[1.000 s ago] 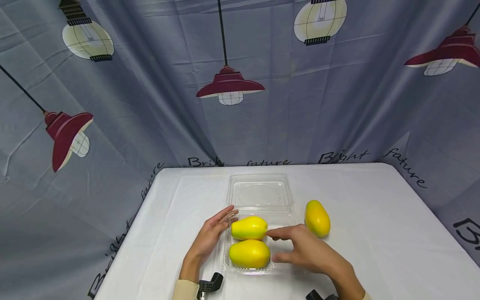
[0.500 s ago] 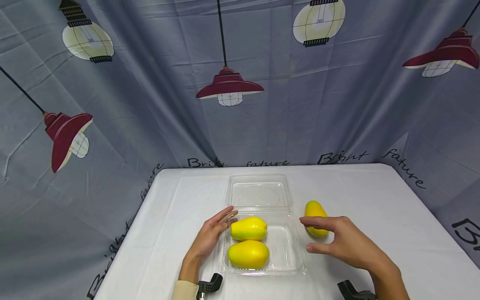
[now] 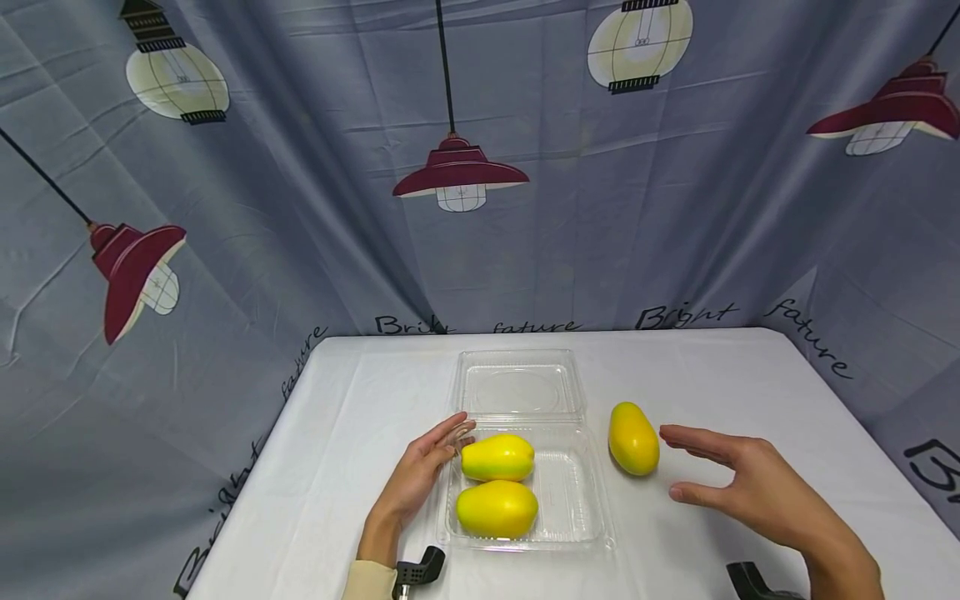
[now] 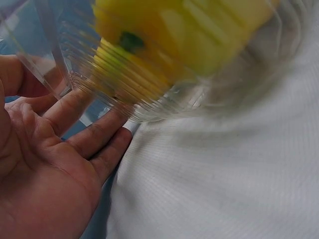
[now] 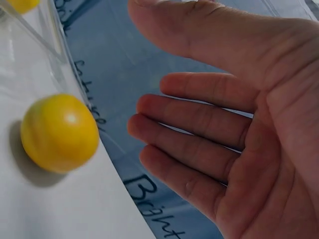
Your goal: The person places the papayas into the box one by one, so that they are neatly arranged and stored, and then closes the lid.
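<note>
A clear plastic clamshell container point(image 3: 570, 500) lies with its lid folded back on the white table. Two yellow, mango-shaped fruits sit inside on its left: a rear fruit point(image 3: 497, 457) and a front fruit point(image 3: 497, 509). My left hand point(image 3: 417, 475) rests against the container's left side; its fingers point(image 4: 97, 134) touch the ribbed wall in the left wrist view. A third yellow fruit point(image 3: 633, 439) lies on the table right of the container. Just right of that fruit point(image 5: 60, 133), my right hand point(image 3: 750, 483) is held with fingers extended and thumb apart, holding nothing.
The lid point(image 3: 517, 383) lies flat behind the container's base. White cloth covers the table point(image 3: 375, 375). A grey curtain point(image 3: 337, 250) printed with lamps and lettering hangs behind and at both sides. Each wrist wears a black camera mount point(image 3: 422, 567).
My right hand has moved right, from beside the fruits in the container, over the third fruit, to that fruit's right side. My left hand and the fruits stay in place.
</note>
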The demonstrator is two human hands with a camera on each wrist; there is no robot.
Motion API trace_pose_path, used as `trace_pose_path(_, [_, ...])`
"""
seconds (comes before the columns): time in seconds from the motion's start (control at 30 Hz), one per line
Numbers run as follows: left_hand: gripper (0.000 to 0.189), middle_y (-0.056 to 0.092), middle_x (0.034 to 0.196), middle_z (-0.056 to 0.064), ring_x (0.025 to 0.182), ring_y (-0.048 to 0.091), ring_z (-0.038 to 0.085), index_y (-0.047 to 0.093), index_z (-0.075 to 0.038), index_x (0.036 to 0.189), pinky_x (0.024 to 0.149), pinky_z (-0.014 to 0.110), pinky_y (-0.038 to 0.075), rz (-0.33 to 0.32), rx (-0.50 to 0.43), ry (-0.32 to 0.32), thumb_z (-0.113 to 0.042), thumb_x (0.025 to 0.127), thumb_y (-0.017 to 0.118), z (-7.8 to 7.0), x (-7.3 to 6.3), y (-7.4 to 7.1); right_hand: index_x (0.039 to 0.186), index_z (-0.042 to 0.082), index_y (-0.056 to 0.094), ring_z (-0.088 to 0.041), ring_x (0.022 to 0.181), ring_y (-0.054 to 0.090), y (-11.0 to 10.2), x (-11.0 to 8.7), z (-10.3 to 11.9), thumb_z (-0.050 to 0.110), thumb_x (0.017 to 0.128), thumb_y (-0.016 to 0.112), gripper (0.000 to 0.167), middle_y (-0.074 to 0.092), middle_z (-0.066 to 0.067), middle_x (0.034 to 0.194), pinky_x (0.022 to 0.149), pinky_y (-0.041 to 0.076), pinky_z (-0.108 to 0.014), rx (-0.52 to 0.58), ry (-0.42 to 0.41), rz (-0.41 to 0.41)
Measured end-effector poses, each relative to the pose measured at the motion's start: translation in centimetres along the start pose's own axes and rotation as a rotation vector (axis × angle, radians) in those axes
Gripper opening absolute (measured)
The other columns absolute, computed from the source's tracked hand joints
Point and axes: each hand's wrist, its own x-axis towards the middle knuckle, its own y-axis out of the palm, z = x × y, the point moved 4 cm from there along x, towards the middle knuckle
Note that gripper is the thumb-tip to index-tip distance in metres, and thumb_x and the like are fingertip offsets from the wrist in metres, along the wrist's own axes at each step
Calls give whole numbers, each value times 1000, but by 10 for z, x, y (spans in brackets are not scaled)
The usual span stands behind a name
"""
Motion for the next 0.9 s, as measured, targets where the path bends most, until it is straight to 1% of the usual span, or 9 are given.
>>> trace_pose_path(0.1, [59,43,173,18,159,44,40,33,-4,172,120,12,39,-4,-1,-3,-1,113,34,0,0,0,147,22,71,-15,123,75,-4,-3,-7,52,80,94,77,75,2,143,95,58,-19,-16,31,1])
trace_pose_path(0.2, [59,44,173,19,159,44,40,33,-4,172,120,12,39,-7,0,-8,-1,112,35,-1,-1,0,149,23,70,-4,124,71,-7,-6,-14,54,81,93,79,74,0,145,94,57,-17,-29,55,4])
trace_pose_path(0.33, [59,44,173,19,159,45,40,33,-4,172,120,12,39,-10,5,-11,-1,112,35,-1,0,0,150,24,68,17,124,57,-11,-10,-23,51,81,94,78,73,-2,146,92,47,-4,-14,60,-4])
trace_pose_path(0.4, [59,44,173,18,159,45,39,33,-4,172,120,12,39,-12,8,-11,-1,112,35,-1,0,0,151,24,68,23,124,51,-12,-12,-27,48,82,95,78,72,-2,148,91,42,0,-1,58,-5])
trace_pose_path(0.47, [59,44,173,17,159,45,39,33,-4,172,121,13,38,-13,12,-11,-2,113,35,0,0,-1,151,23,67,25,124,49,-14,-13,-30,45,81,96,79,72,-3,148,91,39,3,9,49,-13])
trace_pose_path(0.63, [58,46,172,15,159,46,38,34,-6,171,123,15,38,-17,18,-17,-2,113,35,0,1,-2,153,20,66,27,123,48,-17,-12,-35,41,80,97,81,72,-7,148,92,37,6,17,25,-32])
trace_pose_path(0.77, [59,44,173,16,159,45,38,34,-6,172,123,14,38,-11,15,-17,-2,113,35,0,0,-2,154,20,64,28,123,47,-18,-9,-38,44,80,97,84,71,-9,149,91,37,5,7,39,-18])
trace_pose_path(0.83, [59,44,173,17,159,45,38,34,-6,172,122,14,38,-9,12,-15,-2,113,35,0,0,-2,154,19,64,22,124,53,-17,-6,-39,46,80,96,85,70,-9,150,91,38,4,-1,59,-1])
trace_pose_path(0.9, [59,43,173,17,159,45,38,33,-5,172,122,14,38,-8,10,-14,-2,113,35,0,0,-1,155,18,63,6,129,65,-16,-3,-39,48,81,96,87,69,-10,152,91,39,3,-8,77,19])
